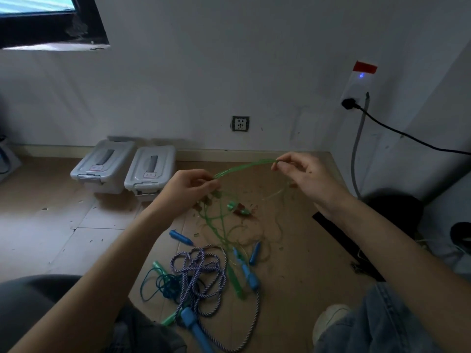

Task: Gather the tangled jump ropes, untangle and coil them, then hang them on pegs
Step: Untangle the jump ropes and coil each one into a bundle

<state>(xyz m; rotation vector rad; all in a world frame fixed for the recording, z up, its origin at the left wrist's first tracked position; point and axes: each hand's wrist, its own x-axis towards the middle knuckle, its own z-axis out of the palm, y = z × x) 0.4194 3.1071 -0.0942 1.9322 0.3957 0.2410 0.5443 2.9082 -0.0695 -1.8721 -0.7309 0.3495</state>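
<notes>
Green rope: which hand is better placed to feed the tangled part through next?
Probably the left hand. It pinches the green rope right above the knotted strands hanging to the floor, while the right hand holds the far end of the taut span, away from the tangle.

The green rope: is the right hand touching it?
Touching. The head view shows the right hand pinching the green rope between its fingertips.

Both bare forearms extend from the lower corners toward frame centre. Left hand (191,184) pinched closed, fingers curled. Right hand (302,171) raised slightly higher, thumb and forefinger pinched.
</notes>
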